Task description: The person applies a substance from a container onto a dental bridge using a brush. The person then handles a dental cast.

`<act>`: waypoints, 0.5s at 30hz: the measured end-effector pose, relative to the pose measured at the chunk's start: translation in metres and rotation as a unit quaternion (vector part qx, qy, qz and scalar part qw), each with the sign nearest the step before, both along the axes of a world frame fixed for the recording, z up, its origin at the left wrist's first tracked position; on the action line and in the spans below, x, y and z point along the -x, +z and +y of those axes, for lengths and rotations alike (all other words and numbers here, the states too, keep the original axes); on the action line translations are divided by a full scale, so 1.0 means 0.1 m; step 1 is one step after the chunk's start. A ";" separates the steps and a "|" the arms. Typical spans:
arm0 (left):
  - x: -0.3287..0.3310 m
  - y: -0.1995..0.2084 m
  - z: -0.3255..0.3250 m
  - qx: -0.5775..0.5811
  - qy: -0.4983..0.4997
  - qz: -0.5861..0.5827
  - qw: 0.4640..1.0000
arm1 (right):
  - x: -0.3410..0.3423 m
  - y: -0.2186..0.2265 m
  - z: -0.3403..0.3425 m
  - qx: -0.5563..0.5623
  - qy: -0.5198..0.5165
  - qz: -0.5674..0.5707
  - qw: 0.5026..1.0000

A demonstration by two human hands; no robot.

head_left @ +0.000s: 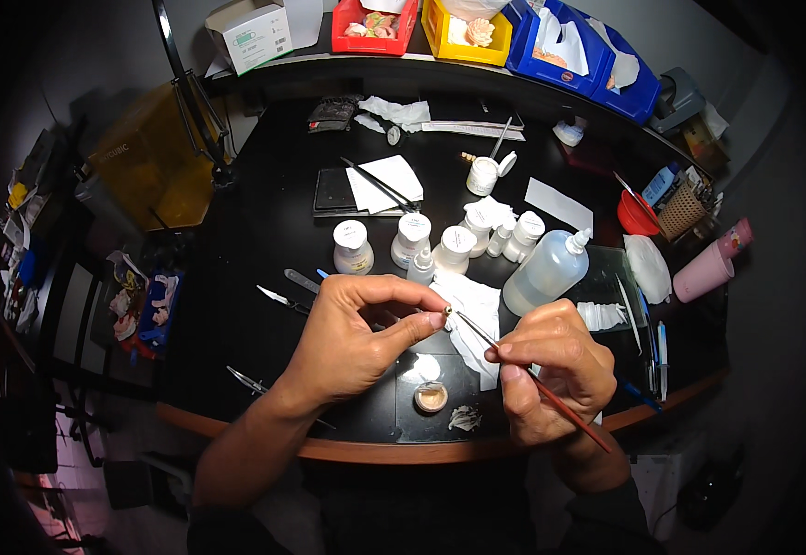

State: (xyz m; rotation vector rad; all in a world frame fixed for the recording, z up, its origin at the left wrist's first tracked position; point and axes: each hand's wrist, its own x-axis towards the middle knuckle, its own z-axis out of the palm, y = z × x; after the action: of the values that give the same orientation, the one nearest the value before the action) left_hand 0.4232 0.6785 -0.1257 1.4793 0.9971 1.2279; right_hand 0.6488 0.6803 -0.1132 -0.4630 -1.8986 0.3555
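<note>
Our wide, black-topped counter point(264, 231), edged in brown wood, spans the view; we read the clock from its middle. At 12, along the raised back, sit a red plastic bin point(370, 44) and a yellow plastic bin point(463, 53), with a blue plastic bin point(560, 79) at 1. Our left hand point(352, 338) is at 8, thumb and forefinger pinched; our right hand point(560, 370), at 4, is closed in a pen-like grip.

At 2 stands a big translucent squeeze bottle point(546, 273), crowding the space beyond our right knuckles. A crumpled white tissue point(472, 324) lies at 5. Round white-lidded jars point(353, 250) fill 10 to 12, so we have little room to reach outward. At 6, an uncovered little pot of beige material point(431, 398) sits between our forearms, where a dropped wrist might knock it.

Our right hand grips a slim, reddish-brown-handled brush point(551, 393), its tip at the tiny tan piece point(448, 312) pinched in our left, near dial centre. We judge the step to be fine brushwork; the next move calls for a steady pinch and light pressure.
</note>
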 end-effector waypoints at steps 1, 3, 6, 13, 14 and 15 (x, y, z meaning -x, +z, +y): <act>0.00 0.00 0.00 -0.005 0.001 0.006 1.000 | 0.00 0.00 0.00 -0.001 0.001 -0.006 1.000; 0.00 0.00 0.00 -0.008 0.001 0.005 1.000 | -0.01 0.02 -0.01 0.004 0.001 -0.002 1.000; 0.01 -0.02 0.01 -0.010 0.000 0.004 1.000 | 0.00 0.02 -0.01 0.008 0.002 0.007 1.000; 0.01 0.00 0.01 -0.011 0.003 0.010 1.000 | 0.00 0.02 0.00 0.004 -0.001 0.002 1.000; 0.01 0.00 0.01 -0.011 0.002 0.010 1.000 | -0.01 0.02 0.00 0.004 -0.001 0.002 1.000; 0.01 0.00 0.01 -0.011 0.000 0.009 1.000 | -0.01 0.03 0.00 0.006 0.000 0.003 1.000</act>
State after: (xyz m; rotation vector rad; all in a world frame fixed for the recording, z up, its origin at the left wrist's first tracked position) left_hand 0.4221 0.6797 -0.1259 1.5098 0.9990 1.2317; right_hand 0.6502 0.6801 -0.1104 -0.4697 -1.8916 0.3675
